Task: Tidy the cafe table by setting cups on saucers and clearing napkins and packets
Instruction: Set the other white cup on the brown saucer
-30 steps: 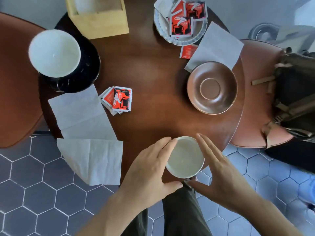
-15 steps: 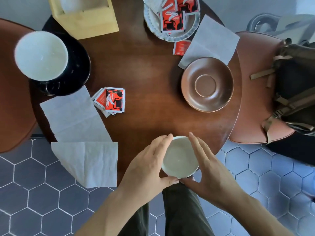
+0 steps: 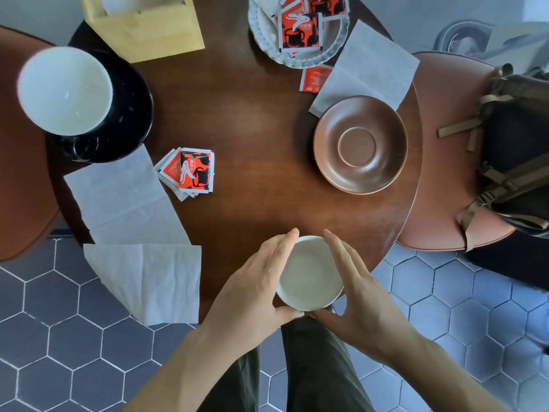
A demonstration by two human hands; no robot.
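Observation:
A small white cup (image 3: 310,273) stands at the near edge of the round dark wooden table (image 3: 252,114). My left hand (image 3: 252,288) and my right hand (image 3: 359,292) cup it from both sides, thumbs meeting under its near rim. An empty brown saucer (image 3: 359,144) lies to the right. A second white cup (image 3: 64,89) stands on a black saucer (image 3: 127,114) at the far left. Red sugar packets (image 3: 190,172) lie mid-left, one packet (image 3: 315,78) beside a white dish (image 3: 297,34) holding more. Napkins lie at left (image 3: 118,194), near left (image 3: 148,281) and far right (image 3: 368,66).
A pale wooden box (image 3: 142,28) stands at the table's far left. Brown chair seats flank the table, the right one (image 3: 439,173) carrying a dark backpack (image 3: 517,150). Grey hexagon floor tiles and my dark trousers (image 3: 297,367) lie below.
My fingers have closed in tighter around the near white cup. The view has shifted slightly; nothing else on the table has moved.

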